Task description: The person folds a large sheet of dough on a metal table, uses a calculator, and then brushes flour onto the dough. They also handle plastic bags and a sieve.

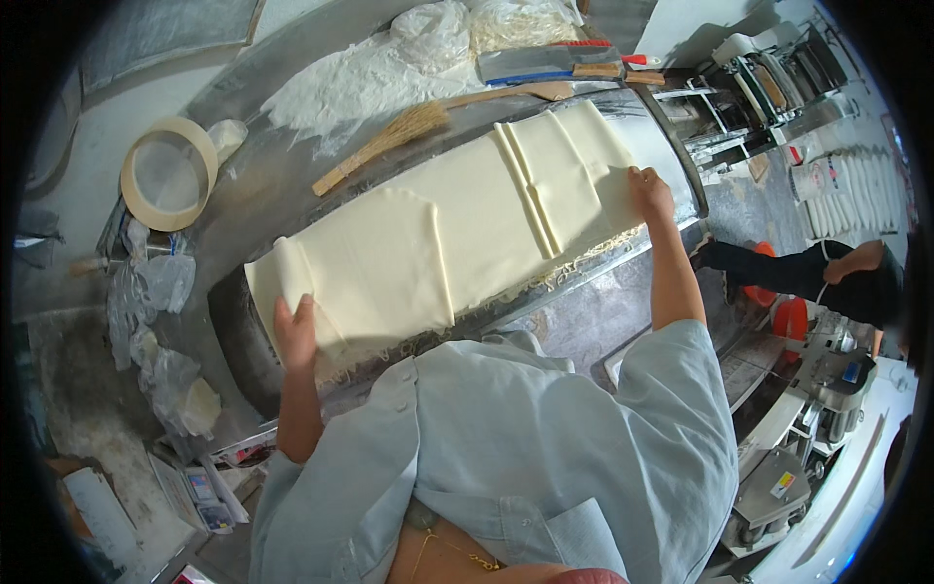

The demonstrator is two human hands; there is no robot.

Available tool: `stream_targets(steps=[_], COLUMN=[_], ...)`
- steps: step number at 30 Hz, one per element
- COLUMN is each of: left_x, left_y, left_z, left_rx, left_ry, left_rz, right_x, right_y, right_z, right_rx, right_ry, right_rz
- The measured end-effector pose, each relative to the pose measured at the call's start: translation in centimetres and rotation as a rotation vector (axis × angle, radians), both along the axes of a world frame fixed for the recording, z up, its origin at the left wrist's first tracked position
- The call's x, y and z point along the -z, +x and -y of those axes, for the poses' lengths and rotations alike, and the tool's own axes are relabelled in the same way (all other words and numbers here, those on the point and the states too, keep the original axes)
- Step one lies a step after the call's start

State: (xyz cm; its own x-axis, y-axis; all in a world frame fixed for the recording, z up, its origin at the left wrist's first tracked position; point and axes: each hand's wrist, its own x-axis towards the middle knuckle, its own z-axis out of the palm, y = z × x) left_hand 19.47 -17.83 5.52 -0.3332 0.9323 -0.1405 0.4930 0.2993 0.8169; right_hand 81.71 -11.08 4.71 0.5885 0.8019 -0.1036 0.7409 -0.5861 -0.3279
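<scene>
A long pale dough sheet (486, 224) lies in folded layers along the steel bench (224, 253), with ragged shreds along its near edge. At its left end, my left hand (298, 331) grips the sheet, its fingertips partly hidden by the dough. My right hand (650, 195) holds the sheet's right end with curled fingers. Behind the sheet lie a straw brush (409, 131) and a heap of flour (326, 92).
A round sieve (131, 175) and plastic bags (165, 282) line the left side. Large blades (525, 64) lie at the back. Machines (798, 477) stand right, near red containers (790, 321) and another person in dark clothing (827, 277).
</scene>
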Motion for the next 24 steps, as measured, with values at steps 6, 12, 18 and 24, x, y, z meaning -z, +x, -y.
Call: stream_targets(steps=[6,12,18,24], left_x=[0.7,2.4,3.0,4.1], left_y=[-1.4,-2.7,-3.4,-4.7], left_z=[0.5,1.3,1.8,1.8], left_rx=[0.010,-0.110,-0.111,-0.098], left_ry=[-0.049,-0.002,0.032,0.055], left_rz=[0.000,0.077,0.133,0.071], right_x=[0.3,0.5,0.5,0.5], right_y=[-1.4,-2.5,-3.0,-3.2], right_z=[0.0,0.5,0.8,1.1], right_rx=[-0.059,-0.036,-0.020,-0.048], right_ry=[-0.005,0.033,0.035,-0.016], right_rz=[0.104,0.104,0.124,0.129])
